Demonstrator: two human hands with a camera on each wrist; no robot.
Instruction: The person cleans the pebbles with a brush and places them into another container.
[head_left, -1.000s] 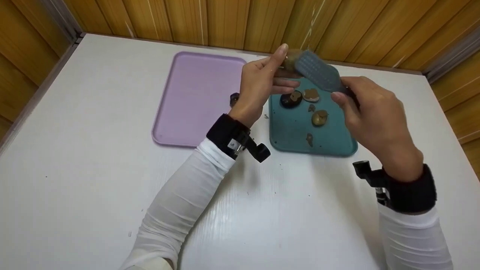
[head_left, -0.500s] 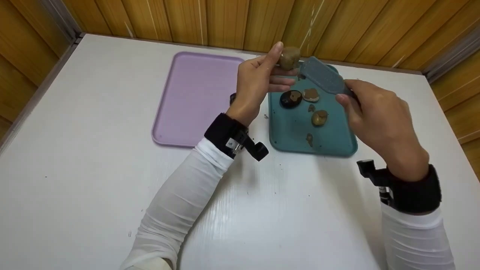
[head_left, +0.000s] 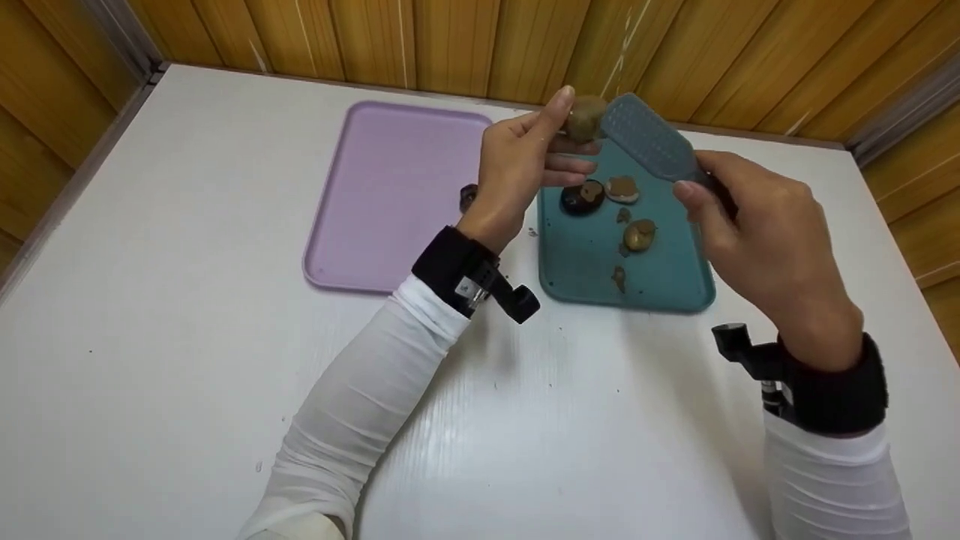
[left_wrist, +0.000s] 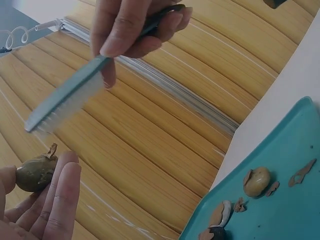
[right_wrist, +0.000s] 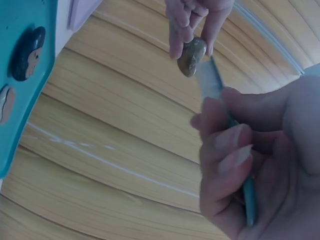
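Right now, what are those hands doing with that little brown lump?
The left hand pinches a small brown stone up in the air. The right hand holds a blue brush right beside it, bristles toward the stone. Both are above a teal tray holding more stones and bits. A purple tray lies to its left.

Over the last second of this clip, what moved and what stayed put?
The brush in the right hand swung down off the stone, then came back up beside it. The left hand kept pinching the stone in nearly the same spot. The teal tray, its stones and the purple tray did not move.
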